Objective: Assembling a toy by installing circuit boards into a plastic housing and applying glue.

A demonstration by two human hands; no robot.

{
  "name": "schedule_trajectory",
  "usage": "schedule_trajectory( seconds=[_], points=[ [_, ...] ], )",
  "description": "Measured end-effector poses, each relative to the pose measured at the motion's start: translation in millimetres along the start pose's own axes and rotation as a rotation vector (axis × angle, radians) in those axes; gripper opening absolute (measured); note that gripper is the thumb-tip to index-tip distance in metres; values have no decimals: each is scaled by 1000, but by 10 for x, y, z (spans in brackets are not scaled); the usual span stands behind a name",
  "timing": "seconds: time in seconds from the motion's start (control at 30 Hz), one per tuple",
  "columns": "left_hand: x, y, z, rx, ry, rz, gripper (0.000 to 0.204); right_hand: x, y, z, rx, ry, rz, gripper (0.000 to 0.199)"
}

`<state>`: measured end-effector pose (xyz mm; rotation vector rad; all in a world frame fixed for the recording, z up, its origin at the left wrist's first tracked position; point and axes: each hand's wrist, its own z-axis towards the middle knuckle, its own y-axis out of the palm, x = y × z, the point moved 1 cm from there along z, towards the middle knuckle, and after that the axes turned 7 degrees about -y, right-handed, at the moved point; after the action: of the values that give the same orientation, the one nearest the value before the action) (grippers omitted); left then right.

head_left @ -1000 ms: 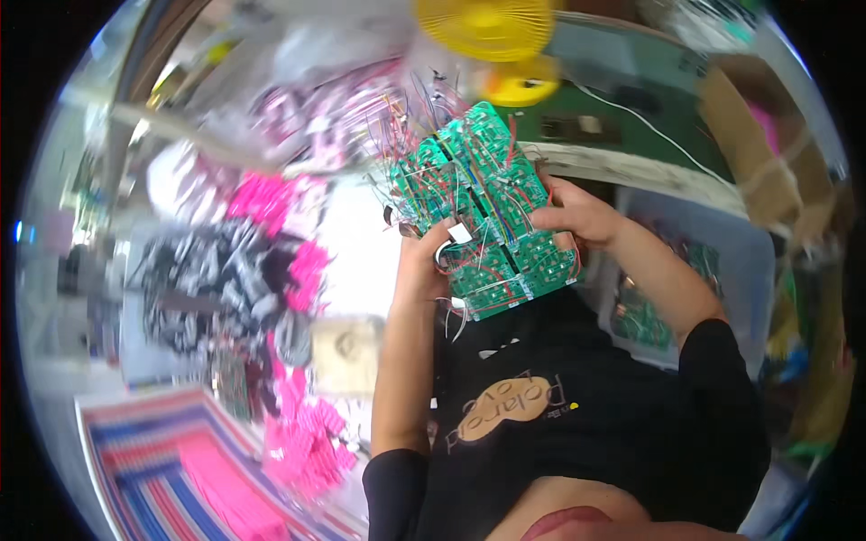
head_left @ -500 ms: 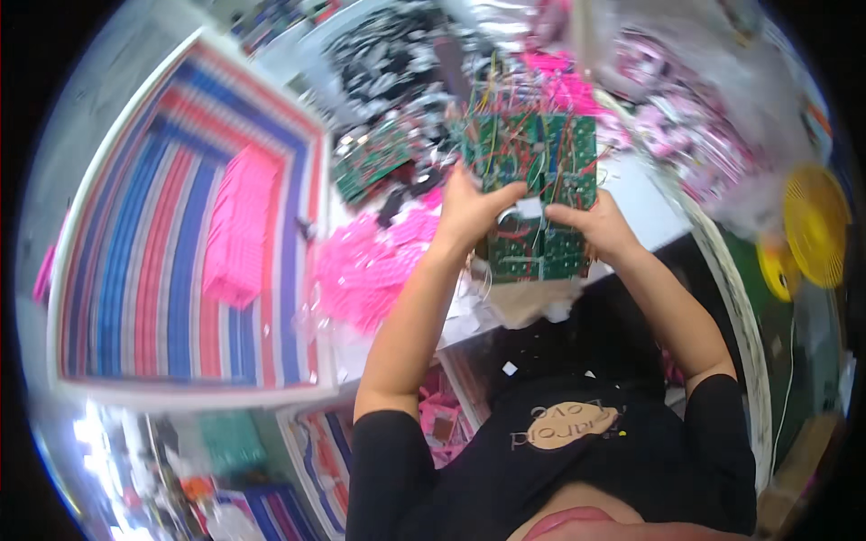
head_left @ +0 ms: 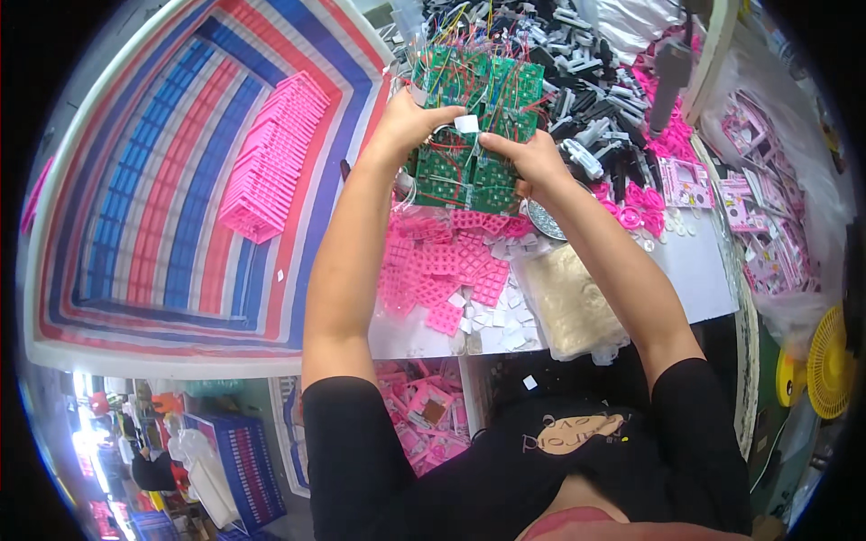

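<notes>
Head view: my left hand (head_left: 404, 128) and right hand (head_left: 537, 162) grip the green circuit boards (head_left: 494, 105), fingers hidden underneath. The tangled wires (head_left: 458, 43) are hard to trace.

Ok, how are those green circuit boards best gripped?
Probably by the opposite side edges of the green circuit boards, left hand from the left, right hand from the right: they're flat and broad, and loose wires crowd the far edge.

Both hands (head_left: 400, 129) (head_left: 539, 164) hold wired green circuit boards (head_left: 498, 169) side by side.
</notes>
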<state>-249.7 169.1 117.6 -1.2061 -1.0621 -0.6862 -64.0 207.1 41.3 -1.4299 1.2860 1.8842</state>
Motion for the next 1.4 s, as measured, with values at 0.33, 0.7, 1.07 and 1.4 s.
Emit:
schedule_trajectory(
  seconds=[0.33,0.7,1.07,1.4],
  points=[
    [-217,-271,520,50,25,174,44,302,161,538,65,-71,15,36],
    [-435,-597,1037,-49,-50,286,58,717,306,992,26,30,275,26],
    [-1136,-906,2308,-405,-246,528,70,1199,398,1258,-28,332,397,19],
    [-1255,-222,2239,2,207,917,123,274,-607,-316,-380,307,35,58]
  ],
)
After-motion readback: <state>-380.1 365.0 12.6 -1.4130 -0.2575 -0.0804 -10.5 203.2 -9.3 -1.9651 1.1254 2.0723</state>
